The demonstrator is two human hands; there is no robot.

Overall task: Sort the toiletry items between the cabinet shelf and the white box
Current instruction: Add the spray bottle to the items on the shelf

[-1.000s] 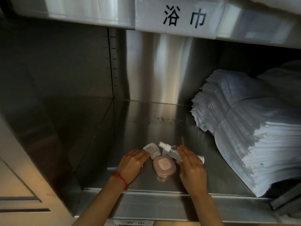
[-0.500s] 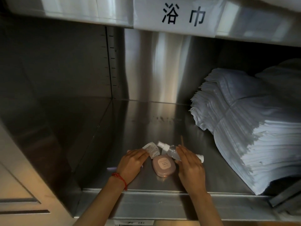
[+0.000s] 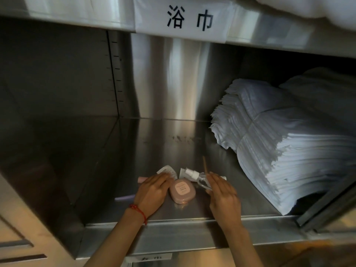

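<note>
I count two hands on the steel cabinet shelf, flanking one small cluster of toiletries near its front edge. In the middle lies one pink soap case with a pale label whose print is too small for me to read. Behind it I see one white sachet with fine printing I cannot make out, one clear spray bottle lying on its side with a white nozzle, and one thin wooden stick pointing toward the back. One pink tube end pokes out beyond my left hand, and one pale lilac stick-like item lies just left of that wrist. The left hand lies flat, fingers straight and together, its side against the soap case; a red string bracelet circles the wrist. My right hand stands on its edge with fingers straight and together, touching the spray bottle, so neither grip pinches anything. One tall stack of folded white cloths fills the right of the shelf. A white label on the shelf edge above reads 浴巾; a smaller label below is blurred. The walls are brushed steel.
</note>
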